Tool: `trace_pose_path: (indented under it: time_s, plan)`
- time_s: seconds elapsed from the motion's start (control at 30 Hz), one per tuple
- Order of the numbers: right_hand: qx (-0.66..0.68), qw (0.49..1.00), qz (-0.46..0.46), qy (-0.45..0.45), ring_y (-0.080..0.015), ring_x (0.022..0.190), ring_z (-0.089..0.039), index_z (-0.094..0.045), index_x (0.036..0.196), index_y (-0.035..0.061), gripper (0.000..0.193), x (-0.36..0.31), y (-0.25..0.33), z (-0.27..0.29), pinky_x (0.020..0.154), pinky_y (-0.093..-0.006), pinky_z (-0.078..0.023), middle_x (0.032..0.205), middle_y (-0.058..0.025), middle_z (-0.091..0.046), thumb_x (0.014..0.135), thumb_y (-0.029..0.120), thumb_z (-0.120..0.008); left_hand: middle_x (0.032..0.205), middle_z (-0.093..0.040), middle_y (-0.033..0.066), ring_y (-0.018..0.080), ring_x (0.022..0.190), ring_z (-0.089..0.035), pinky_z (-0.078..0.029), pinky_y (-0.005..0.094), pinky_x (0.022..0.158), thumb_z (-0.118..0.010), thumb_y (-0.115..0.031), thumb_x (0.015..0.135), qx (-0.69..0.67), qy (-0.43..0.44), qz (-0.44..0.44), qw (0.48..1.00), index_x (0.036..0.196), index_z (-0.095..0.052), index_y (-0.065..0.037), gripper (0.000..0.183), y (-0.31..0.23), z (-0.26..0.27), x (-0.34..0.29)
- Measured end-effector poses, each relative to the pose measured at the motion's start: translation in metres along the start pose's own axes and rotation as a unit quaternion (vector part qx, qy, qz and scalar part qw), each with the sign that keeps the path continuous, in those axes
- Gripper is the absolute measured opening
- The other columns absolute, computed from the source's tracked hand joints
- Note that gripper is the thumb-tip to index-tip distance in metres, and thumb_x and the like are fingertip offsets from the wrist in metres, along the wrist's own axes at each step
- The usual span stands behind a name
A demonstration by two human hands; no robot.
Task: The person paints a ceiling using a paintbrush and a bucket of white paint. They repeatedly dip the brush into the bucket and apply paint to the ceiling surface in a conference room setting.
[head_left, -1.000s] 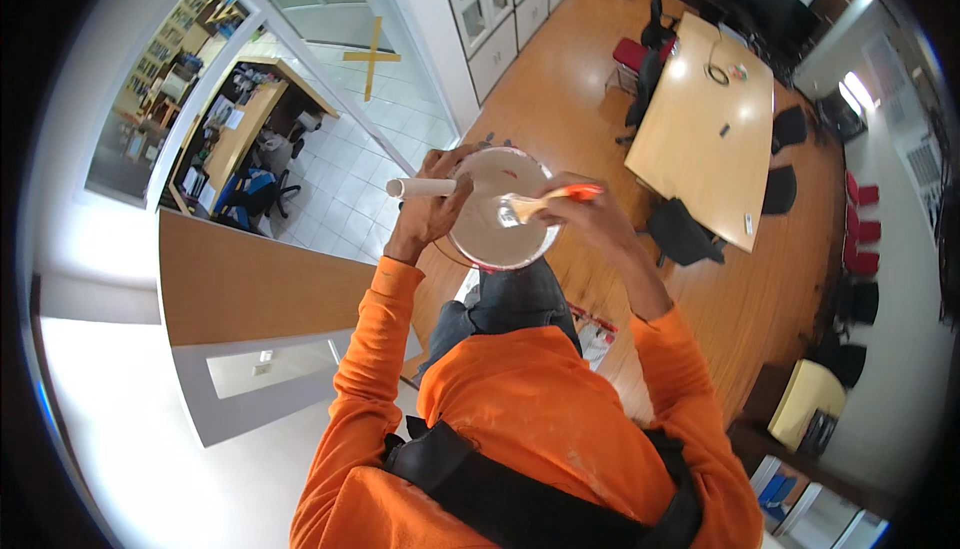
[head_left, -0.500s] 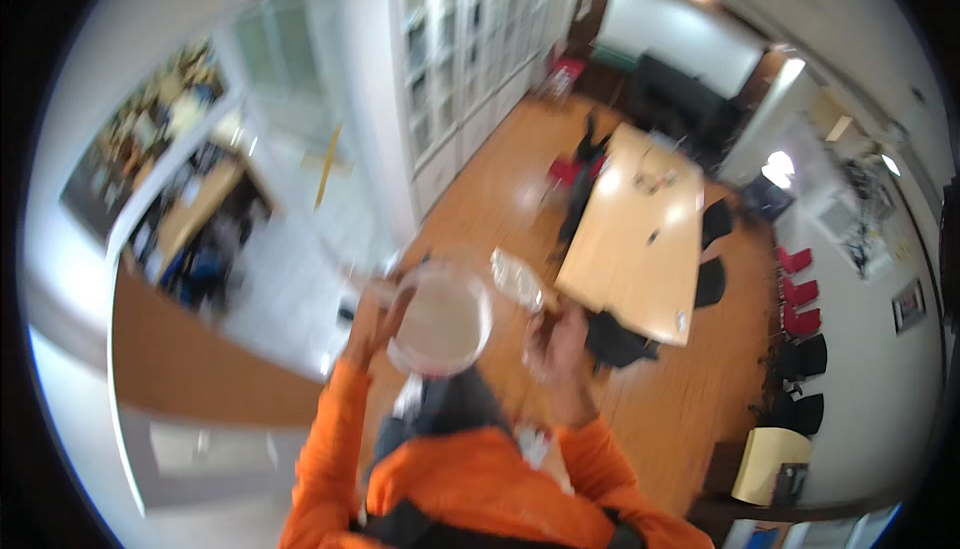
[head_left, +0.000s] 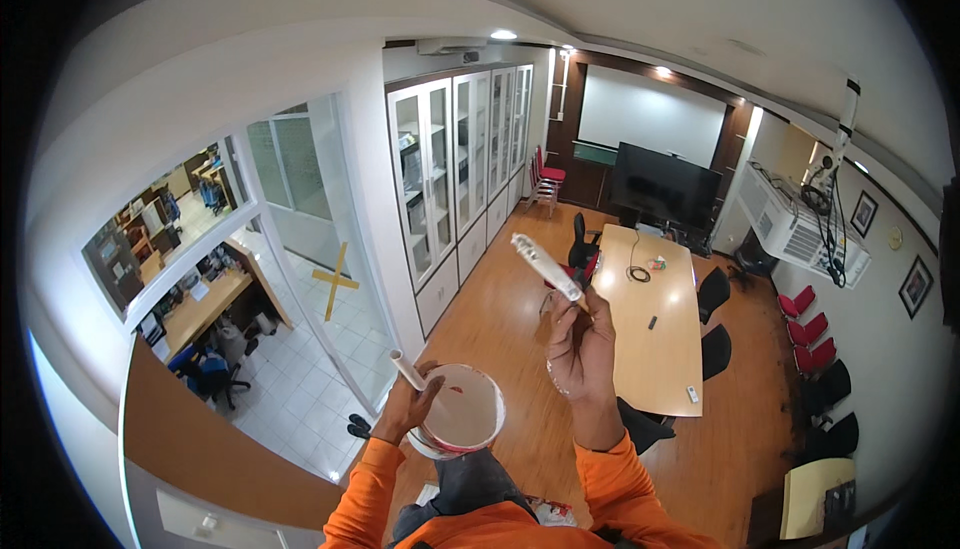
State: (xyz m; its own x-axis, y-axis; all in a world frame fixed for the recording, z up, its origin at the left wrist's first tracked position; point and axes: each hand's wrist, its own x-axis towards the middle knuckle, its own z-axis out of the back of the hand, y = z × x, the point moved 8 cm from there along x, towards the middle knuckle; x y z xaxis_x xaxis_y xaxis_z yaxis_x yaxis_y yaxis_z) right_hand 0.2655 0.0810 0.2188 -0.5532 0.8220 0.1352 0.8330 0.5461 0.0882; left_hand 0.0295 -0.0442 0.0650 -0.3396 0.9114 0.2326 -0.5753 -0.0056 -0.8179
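Observation:
My left hand (head_left: 405,407) grips the rim of a white-smeared bucket (head_left: 478,401) at its left side, thumb over the edge. Pale paint-like stuff lies inside the bucket, with a small red mark near its far edge. A short pale rod (head_left: 405,369) sticks out from the same hand; its other end is hidden. To the right and higher up, my right hand (head_left: 583,357) holds a paintbrush (head_left: 543,265) by its lower end. The brush's white-coated head tilts up and left, apart from the bucket. White specks mark my right palm.
Far below stands a long wooden table (head_left: 650,309) with dark chairs around it. White glass-door cabinets (head_left: 438,294) line the wall ahead. At left are a glass panel with a yellow tape cross (head_left: 336,281) and a brown ledge (head_left: 200,419). A white air-conditioner (head_left: 800,224) hangs at right.
My view has tilted up and sharpened. The right hand has raised the paintbrush, farther from the bucket. The bucket remains in my left hand and sits lower in view.

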Motion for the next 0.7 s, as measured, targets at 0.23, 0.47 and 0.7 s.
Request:
trace_pose_path:
  time_s: [0.23,0.47,0.7]
  plan:
    - [0.041,0.997,0.007,0.061,-0.0209,0.085,-0.072,-0.062,0.107,-0.0032,0.018,0.011,0.017,-0.040,0.076,-0.0248,-0.065,0.099,-0.0155,-0.069,0.098,0.013,-0.062,0.116,-0.068,0.0242,0.0307,0.112,-0.065,-0.048,0.0389,0.098,-0.060,-0.031,0.098,-0.044,0.012,-0.027,0.999,0.127,-0.059,0.010,0.050,-0.009,-0.002,-0.003]
    - [-0.027,0.916,0.307,0.255,-0.0233,0.105,-0.065,-0.060,0.117,-0.0030,0.027,0.004,0.115,-0.205,0.092,-0.0271,-0.060,0.114,-0.0156,-0.063,0.098,0.015,-0.064,0.128,-0.063,0.0282,0.0387,0.123,-0.058,-0.045,0.0433,0.105,-0.057,-0.041,0.100,-0.002,-0.019,-0.052,0.998,0.128,-0.060,0.009,0.058,0.005,0.016,-0.011]
    - [-0.094,0.750,0.579,0.305,-0.0215,0.098,-0.069,-0.057,0.116,-0.0039,0.036,-0.046,0.207,-0.362,0.088,-0.0272,-0.057,0.102,-0.0148,-0.067,0.097,0.025,-0.067,0.121,-0.066,0.0289,0.0388,0.118,-0.061,-0.046,0.0447,0.101,-0.057,-0.037,0.101,-0.036,0.005,-0.108,0.993,0.125,-0.061,0.011,0.054,-0.023,0.003,-0.008]
